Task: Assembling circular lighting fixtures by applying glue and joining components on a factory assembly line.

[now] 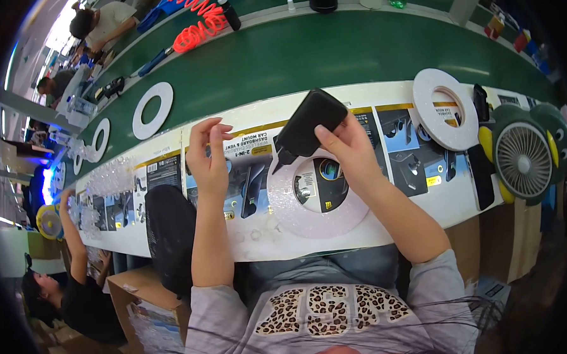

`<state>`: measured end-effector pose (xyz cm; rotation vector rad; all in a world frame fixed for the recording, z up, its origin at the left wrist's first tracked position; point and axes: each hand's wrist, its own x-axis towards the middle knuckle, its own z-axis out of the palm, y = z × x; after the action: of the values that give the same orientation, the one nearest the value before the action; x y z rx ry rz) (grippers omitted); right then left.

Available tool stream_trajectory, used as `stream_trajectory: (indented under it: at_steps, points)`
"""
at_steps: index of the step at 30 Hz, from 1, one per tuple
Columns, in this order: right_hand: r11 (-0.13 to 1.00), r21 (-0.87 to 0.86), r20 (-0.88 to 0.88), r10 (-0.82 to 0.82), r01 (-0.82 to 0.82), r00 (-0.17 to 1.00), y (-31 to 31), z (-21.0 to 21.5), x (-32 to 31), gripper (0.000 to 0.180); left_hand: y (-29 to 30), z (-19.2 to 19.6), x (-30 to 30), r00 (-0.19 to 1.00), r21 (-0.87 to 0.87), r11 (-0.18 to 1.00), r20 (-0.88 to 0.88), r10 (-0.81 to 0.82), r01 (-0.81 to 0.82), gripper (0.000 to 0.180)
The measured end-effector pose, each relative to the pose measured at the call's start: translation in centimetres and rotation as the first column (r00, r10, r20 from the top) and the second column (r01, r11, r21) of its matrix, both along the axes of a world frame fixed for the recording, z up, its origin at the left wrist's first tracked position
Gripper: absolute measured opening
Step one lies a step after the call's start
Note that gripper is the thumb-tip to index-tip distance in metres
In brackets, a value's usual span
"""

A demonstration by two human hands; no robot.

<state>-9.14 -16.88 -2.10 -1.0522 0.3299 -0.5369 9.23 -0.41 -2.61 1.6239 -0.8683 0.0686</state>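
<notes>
My right hand [346, 151] grips a black, flat plastic part [308, 124] with a small stem at its lower left, holding it above a wide white ring-shaped roll [288, 209] that lies on the white bench edge. My left hand [208, 158] is raised beside it, fingers pinched together at the top as if on something tiny; I cannot make out what is between them. Both forearms come up from the lower edge.
A second white ring roll [443, 108] and a penguin-shaped desk fan [523, 159] sit at the right. A green belt [314, 58] runs behind, with more white rings [152, 110] and a red coiled hose [198, 18]. A black bin [170, 235] stands under the bench. Other people work at the left.
</notes>
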Motion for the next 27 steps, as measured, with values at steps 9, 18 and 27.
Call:
stream_trajectory:
  at_steps: [9,18,27]
  points:
    - [0.992,-0.086,-0.143,0.075,-0.088,0.987,0.9,1.6,-1.2,0.054,0.2,-1.1,0.4,0.999,0.155,0.987,0.019,-0.034,0.031,0.018]
    - [0.899,-0.382,-0.227,0.132,-0.213,0.965,2.5,2.2,-1.6,0.047,-0.3,-1.5,0.0,0.989,0.169,0.986,0.145,-0.022,-0.003,0.014]
    - [0.753,-0.645,-0.082,0.103,-0.131,0.991,3.8,1.2,-1.0,0.033,-0.2,-1.6,0.0,0.985,0.178,0.984,0.166,-0.041,0.011,0.015]
